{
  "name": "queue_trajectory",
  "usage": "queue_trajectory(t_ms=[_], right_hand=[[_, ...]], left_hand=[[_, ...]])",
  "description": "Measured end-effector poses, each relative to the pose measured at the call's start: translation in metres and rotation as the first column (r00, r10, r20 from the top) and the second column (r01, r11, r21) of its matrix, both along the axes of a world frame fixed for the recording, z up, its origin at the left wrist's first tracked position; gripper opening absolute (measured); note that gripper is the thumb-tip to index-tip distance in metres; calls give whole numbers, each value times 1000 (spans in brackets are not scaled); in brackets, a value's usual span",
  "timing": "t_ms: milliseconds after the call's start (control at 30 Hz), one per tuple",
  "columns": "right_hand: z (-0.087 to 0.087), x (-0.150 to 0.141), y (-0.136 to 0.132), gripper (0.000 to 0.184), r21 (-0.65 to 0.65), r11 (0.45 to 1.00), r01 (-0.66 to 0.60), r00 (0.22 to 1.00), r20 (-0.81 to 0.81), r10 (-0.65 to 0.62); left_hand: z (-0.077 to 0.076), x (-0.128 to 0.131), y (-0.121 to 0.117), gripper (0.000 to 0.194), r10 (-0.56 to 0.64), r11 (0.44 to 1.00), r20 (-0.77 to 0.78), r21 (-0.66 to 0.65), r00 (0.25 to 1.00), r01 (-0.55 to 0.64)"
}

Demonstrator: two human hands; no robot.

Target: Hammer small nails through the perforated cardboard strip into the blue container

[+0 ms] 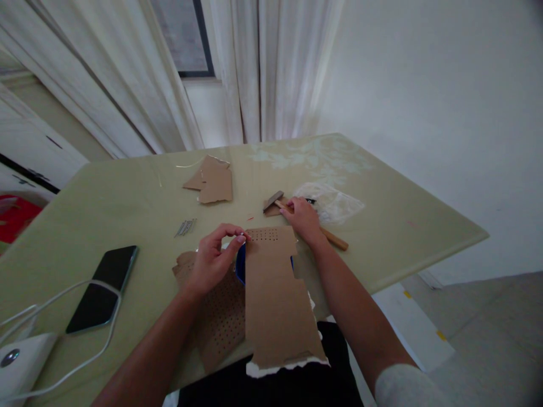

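Note:
A brown cardboard piece (275, 299) with torn edges lies in front of me, rows of small holes near its far end. My left hand (220, 249) is at its far left corner, thumb and forefinger pinched together; what is between the fingertips is too small to make out. Farther right, my right hand (302, 217) grips the wooden handle of a hammer (335, 238), whose metal head points away to the left. Part of a blue object (240, 264) shows under the cardboard. A second holed cardboard piece (223, 322) lies partly beneath my left forearm.
Several nails (185, 227) lie left of my left hand. Cardboard scraps (216, 183) and a clear plastic bag (339, 203) are farther back. At left are a phone (104, 288), a white cable (111, 333) and a white device (27, 362). The table's edge (432, 257) runs along the right.

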State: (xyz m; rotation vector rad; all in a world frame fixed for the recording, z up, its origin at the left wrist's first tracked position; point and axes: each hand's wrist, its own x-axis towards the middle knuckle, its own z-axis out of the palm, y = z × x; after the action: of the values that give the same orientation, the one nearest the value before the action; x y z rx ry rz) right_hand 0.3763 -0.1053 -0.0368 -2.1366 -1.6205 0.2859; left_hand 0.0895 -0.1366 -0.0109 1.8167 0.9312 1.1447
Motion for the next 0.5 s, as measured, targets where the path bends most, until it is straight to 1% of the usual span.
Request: queue_trajectory(t_ms=[267, 500], right_hand=[[1, 0, -1, 24, -13, 1000, 0, 1000, -1, 0], [1, 0, -1, 25, -1, 1000, -5, 1000, -5, 5]], left_hand=[[3, 2, 0, 20, -9, 999, 11, 37, 1000, 9], [0, 2, -2, 19, -2, 999, 3, 36, 1000, 2]])
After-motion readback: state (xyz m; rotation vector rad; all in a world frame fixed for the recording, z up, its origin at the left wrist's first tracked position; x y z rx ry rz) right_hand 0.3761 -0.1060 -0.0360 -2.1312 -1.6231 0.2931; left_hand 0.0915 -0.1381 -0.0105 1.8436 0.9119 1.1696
